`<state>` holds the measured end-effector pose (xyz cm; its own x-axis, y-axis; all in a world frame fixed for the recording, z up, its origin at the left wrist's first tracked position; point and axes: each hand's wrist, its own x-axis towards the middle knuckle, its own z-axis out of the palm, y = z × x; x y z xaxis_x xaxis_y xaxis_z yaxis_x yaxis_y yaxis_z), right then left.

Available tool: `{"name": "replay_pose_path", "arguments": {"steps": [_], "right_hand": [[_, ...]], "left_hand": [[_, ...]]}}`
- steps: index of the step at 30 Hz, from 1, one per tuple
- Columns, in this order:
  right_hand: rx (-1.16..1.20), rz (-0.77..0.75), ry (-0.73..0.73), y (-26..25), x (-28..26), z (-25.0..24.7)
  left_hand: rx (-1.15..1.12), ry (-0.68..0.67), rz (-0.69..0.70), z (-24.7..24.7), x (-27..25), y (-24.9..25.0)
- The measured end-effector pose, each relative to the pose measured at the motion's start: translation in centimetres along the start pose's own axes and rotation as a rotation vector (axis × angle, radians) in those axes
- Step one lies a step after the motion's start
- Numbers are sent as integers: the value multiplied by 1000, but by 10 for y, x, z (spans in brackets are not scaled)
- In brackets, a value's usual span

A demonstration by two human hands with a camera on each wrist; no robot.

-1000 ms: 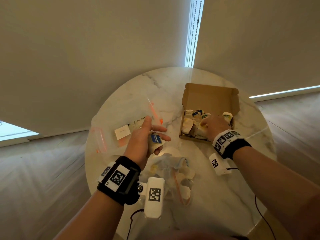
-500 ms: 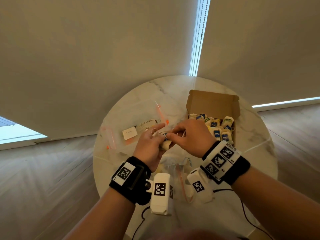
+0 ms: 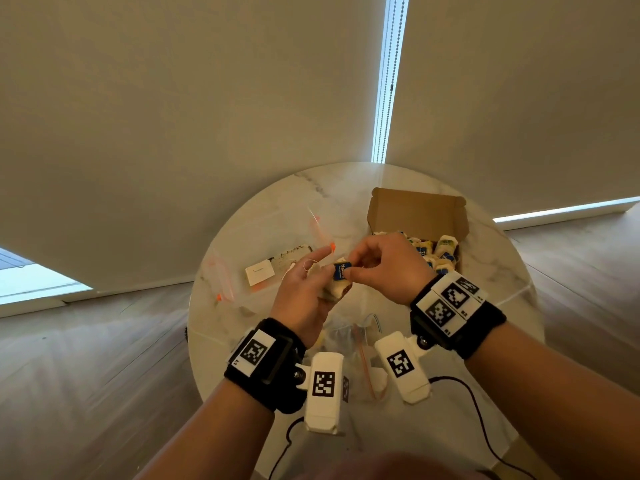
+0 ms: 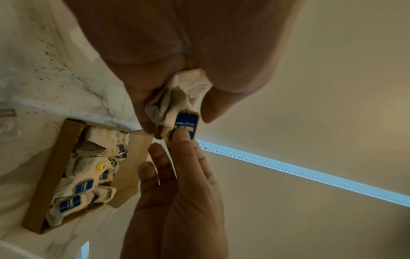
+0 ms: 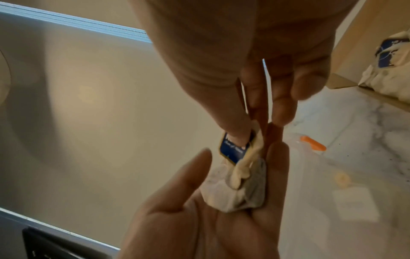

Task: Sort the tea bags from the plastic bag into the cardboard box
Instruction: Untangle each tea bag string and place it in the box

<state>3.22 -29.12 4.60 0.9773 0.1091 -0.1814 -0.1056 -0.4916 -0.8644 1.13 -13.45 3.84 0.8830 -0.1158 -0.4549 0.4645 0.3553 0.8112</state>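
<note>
Above the table's middle, my left hand [image 3: 311, 282] cradles a crumpled white tea bag [image 3: 337, 291] in its curled fingers, its string looped by the forefinger. My right hand [image 3: 353, 266] pinches the bag's blue tag [image 3: 341, 272] between thumb and fingertip. The right wrist view shows that pinch on the tag [image 5: 233, 150], with the bag [image 5: 235, 192] lying on the left fingers. The open cardboard box [image 3: 415, 213] sits at the right rear, holding several tea bags [image 3: 440, 251]. Under my wrists lies the clear plastic bag [image 3: 349, 336], partly hidden.
A second clear zip bag [image 3: 263, 237] with an orange slider and a white label lies at the table's left. The round marble table [image 3: 498, 282] ends close behind the box, near the blinds. Cables hang from the wrist cameras over the near edge.
My right hand has left the box, come across to the left hand and taken hold of the tea bag's blue tag. The left hand has kept holding the bag.
</note>
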Motion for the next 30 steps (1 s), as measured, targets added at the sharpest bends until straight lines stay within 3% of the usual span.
{"name": "replay_pose_path", "arguments": {"steps": [6, 16, 23, 30], "right_hand": [[116, 11, 60, -1, -7, -16], [-82, -72, 111, 4, -14, -35], [-98, -5, 190, 31, -9, -43], [-92, -69, 95, 43, -11, -39]], "left_hand": [[-6, 0, -9, -9, -1, 2], [189, 99, 85, -19, 5, 1], [278, 137, 136, -24, 4, 5], [212, 87, 123, -23, -3, 28]]}}
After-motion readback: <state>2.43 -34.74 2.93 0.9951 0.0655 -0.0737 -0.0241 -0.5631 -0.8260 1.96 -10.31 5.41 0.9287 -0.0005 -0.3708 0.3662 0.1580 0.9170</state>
